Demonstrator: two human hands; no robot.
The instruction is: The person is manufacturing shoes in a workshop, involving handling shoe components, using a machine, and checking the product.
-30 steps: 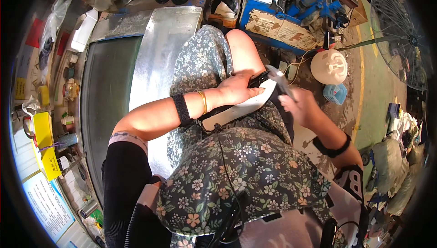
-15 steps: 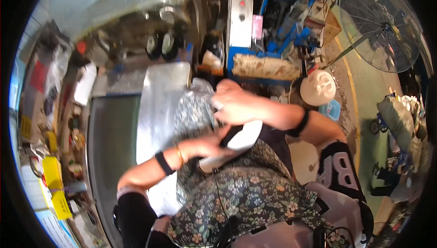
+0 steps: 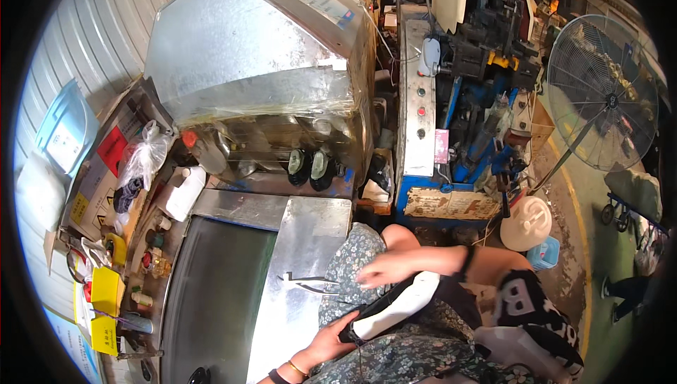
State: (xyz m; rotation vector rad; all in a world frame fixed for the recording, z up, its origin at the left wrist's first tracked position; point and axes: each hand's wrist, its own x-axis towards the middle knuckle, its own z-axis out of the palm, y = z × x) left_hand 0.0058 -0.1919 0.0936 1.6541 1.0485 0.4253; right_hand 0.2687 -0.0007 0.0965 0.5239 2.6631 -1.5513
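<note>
A long black-and-white piece [image 3: 405,308], shaped like a shoe with its white face up, lies slantwise over my lap. My left hand [image 3: 330,342] is closed round its near left end, thumb and fingers on the black edge. My right hand [image 3: 389,268] hovers just beyond the piece, over dark floral cloth [image 3: 345,257]; its fingers are loosely bent, slightly blurred, and nothing shows in them. Left of those fingers, a pair of metal pincers [image 3: 310,284] lies on the bare metal sheet [image 3: 282,313]. More floral cloth covers my lap.
A dark conveyor belt [image 3: 218,292] runs left of the sheet, below a metal hood [image 3: 247,38]. Two black shoes [image 3: 310,169] stand on the ledge behind. A cluttered shelf holds a white jug [image 3: 185,193] and yellow boxes [image 3: 106,306]. Right are a machine [image 3: 451,204], jerrycan [image 3: 525,223] and fan [image 3: 606,95].
The view has tilted up, so the scene sits lower. My left hand, earlier blurred across the white piece, now grips its near end. The pincers now show on the sheet.
</note>
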